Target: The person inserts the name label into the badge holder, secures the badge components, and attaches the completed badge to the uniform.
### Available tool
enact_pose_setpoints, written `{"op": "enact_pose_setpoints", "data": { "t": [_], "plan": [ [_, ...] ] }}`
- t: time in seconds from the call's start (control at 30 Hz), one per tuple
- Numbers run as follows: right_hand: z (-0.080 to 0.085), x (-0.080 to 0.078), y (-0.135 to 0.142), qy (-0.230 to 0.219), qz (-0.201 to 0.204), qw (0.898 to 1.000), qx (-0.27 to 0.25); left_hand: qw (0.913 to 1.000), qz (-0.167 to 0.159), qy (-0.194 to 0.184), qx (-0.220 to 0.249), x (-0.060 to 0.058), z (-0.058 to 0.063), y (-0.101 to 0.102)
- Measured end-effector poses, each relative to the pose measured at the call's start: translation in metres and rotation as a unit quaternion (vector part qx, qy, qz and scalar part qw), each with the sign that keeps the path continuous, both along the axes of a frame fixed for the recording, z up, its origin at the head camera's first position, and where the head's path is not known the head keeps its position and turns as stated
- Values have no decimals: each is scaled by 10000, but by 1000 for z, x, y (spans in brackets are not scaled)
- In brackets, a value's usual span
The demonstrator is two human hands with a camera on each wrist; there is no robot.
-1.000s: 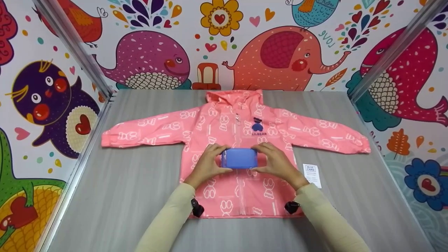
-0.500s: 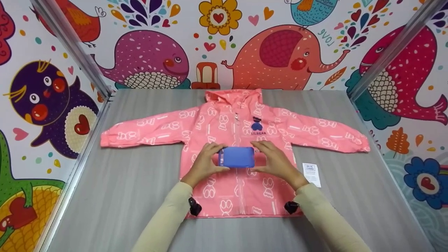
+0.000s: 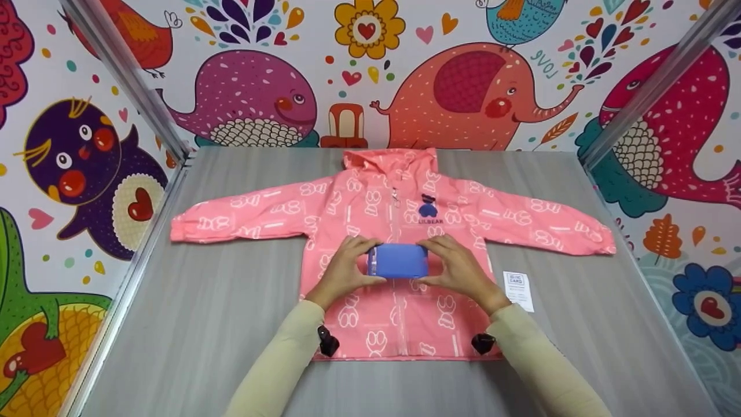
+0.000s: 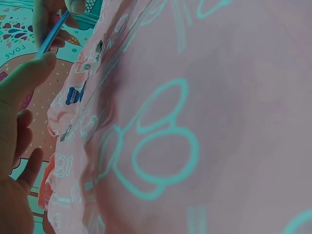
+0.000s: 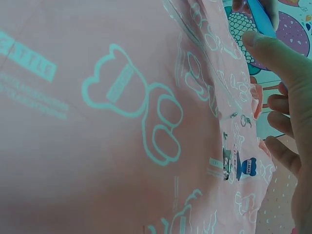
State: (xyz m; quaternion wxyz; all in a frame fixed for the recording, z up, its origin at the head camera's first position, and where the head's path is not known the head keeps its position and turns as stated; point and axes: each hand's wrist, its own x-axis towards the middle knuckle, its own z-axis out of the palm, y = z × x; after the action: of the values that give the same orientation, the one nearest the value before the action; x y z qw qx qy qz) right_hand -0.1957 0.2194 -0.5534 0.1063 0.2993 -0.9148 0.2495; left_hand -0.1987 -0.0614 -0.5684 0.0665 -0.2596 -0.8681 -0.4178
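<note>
A flat blue card (image 3: pixel 399 260) is held level above the front of a pink hooded jacket (image 3: pixel 376 318). My left hand (image 3: pixel 341 269) pinches the card's left end, where a shiny strip shows, between thumb and fingers. At the other end my right hand (image 3: pixel 460 272) pinches it the same way. Seen nearly edge-on in the left wrist view, the card (image 4: pixel 52 34) looks thin; the right wrist view shows the right thumb (image 5: pixel 261 44) against the card (image 5: pixel 262 19). White bear outlines cover the jacket, which lies spread with both sleeves out and its zip up the middle.
A small white printed card (image 3: pixel 518 291) lies on the grey table (image 3: pixel 231 324), right of the jacket. Panels with cartoon animals (image 3: pixel 463 98) stand behind and at both sides, with metal posts (image 3: pixel 127 81) at the corners. A black wrist device (image 3: pixel 328 341) sits at each cuff.
The blue card moved slightly left with my left hand, its right end coming away from my right fingers, then came back between both hands. The jacket and the white card stay put.
</note>
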Motion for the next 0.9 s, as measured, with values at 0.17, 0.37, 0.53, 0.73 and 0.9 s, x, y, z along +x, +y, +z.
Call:
{"op": "enact_pose_setpoints", "data": {
  "t": [0.17,0.37,0.53,0.73,0.9],
  "plan": [
    [-1,0,3,40,-51,10000,-18,10000,-7,5,15,0,-1,1],
    [-1,0,5,-76,-89,9999,-26,10000,-2,17,-9,-1,-2,1],
    [-2,0,17,67,-192,9998,82,9998,156,-141,-64,-1,-2,-8],
    [1,-3,28,146,-327,9992,177,9997,113,-185,112,-5,2,-15],
    [-2,-2,29,32,-311,9990,315,9997,126,-189,-58,-3,-1,-16]
  ]
}}
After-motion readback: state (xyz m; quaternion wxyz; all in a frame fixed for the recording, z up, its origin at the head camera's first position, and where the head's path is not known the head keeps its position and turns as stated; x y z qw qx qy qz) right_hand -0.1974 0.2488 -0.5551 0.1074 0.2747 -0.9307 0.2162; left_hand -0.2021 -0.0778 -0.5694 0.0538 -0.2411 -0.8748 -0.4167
